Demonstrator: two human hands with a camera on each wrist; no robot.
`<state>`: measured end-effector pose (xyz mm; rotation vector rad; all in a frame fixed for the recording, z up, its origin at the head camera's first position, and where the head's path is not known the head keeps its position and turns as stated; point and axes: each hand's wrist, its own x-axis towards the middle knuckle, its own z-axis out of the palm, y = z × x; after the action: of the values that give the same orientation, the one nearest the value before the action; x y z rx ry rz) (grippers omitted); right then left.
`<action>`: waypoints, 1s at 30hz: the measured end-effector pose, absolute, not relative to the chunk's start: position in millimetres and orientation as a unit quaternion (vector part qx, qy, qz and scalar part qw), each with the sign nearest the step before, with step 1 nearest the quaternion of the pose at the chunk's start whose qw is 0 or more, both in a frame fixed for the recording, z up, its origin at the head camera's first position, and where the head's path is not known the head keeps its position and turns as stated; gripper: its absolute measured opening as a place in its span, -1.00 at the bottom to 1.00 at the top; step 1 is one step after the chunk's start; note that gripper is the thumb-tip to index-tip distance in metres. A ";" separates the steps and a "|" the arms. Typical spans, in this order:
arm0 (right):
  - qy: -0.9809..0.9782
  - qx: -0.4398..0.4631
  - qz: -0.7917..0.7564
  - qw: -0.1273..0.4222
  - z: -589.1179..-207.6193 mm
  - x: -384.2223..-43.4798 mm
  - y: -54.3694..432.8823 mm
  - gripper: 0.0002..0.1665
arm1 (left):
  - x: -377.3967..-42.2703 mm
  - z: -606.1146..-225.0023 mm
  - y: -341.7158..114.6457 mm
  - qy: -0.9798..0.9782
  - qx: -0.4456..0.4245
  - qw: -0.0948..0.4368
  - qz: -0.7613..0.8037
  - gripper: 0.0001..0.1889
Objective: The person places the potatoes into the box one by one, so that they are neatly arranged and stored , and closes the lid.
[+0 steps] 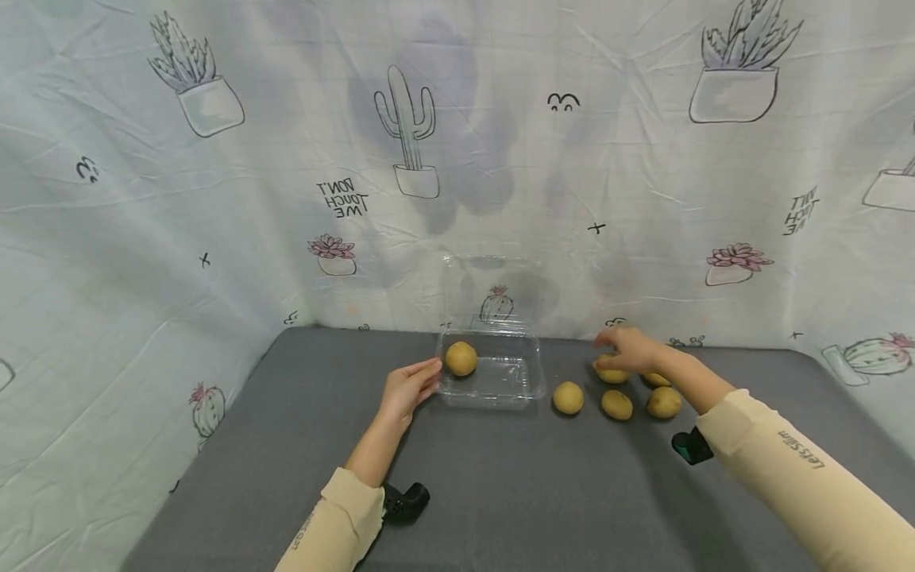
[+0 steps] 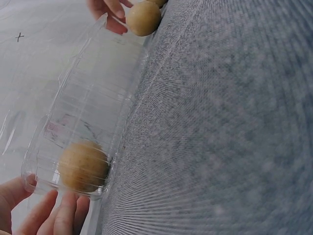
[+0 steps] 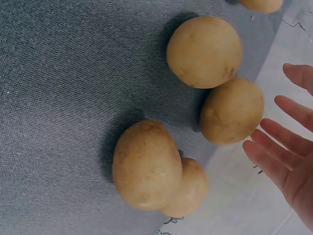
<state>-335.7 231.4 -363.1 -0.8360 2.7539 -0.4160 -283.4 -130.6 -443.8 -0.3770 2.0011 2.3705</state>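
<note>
right hand [image 3: 292,155] beside potato [image 3: 232,111] (head view: partial)

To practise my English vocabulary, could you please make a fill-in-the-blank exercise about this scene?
The left hand touches the ____ side of the clear, rectangular plastic container.
The number of round, yellow-brown potatoes inside it is ____.
Exactly ____ similar potatoes lie outside, on the grey tabletop.
The hand nearest them is the ____ one.

Missing words: left; one; five; right.
</note>
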 end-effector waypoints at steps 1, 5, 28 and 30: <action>0.939 -0.289 -0.142 0.117 -363.6 -335.5 231.1 -0.52 | -283.5 -443.7 -130.5 0.641 -0.119 0.009 0.758 -0.66; 0.939 -0.291 -0.144 0.113 -365.8 -334.5 230.4 -0.54 | -283.7 -442.7 -130.3 0.643 -0.115 0.009 0.757 -0.66; 0.960 -0.232 -0.153 0.044 -387.9 -327.0 234.2 -0.63 | -282.8 -443.5 -129.0 0.631 -0.114 0.012 0.767 -0.65; 0.961 -0.224 -0.153 0.047 -388.2 -326.3 233.4 -0.64 | -282.8 -444.0 -129.3 0.630 -0.113 0.011 0.768 -0.65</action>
<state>-326.3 233.4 -388.2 -0.6824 2.9325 -0.4656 -282.8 -129.3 -444.0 -0.3539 1.9660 2.3957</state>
